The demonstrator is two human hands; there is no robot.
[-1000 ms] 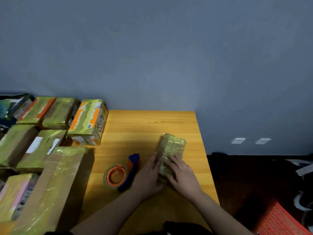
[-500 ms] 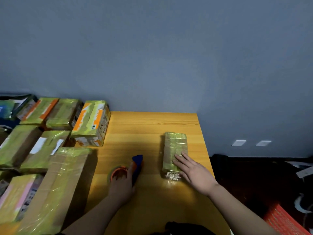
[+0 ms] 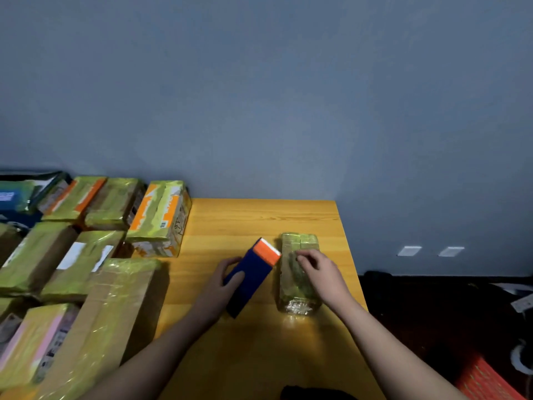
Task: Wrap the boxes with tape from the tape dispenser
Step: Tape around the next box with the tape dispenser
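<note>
On the yellow wooden table [image 3: 259, 220] a small box [image 3: 298, 287], already covered in shiny greenish tape, lay lengthwise toward the 3 o'clock side of the tabletop. The right hand [image 3: 323, 274] rested on the top of that box, its fingers bent and their tips pressed down near the box's 12 o'clock end. Whether they pinched a tape end there could not be told.

Just beside the box, at its 9 o'clock, the left hand [image 3: 222, 287] gripped the tape dispenser [image 3: 251, 277], thumb on the near face and fingers curled round the far side. The dispenser was dark blue with an orange end; it was tilted so that the orange end pointed toward 1 o'clock and came close to the box's upper left edge. Contact between the two could not be judged.

At 9 o'clock of the table lay a crowd of taped boxes. The nearest of them, an orange and white box [image 3: 160, 219], sat at the table's 10 o'clock corner, and a long brown box [image 3: 106, 321] lay at 8 o'clock.

Behind the table at 12 o'clock rose a grey wall [image 3: 259, 96].
</note>
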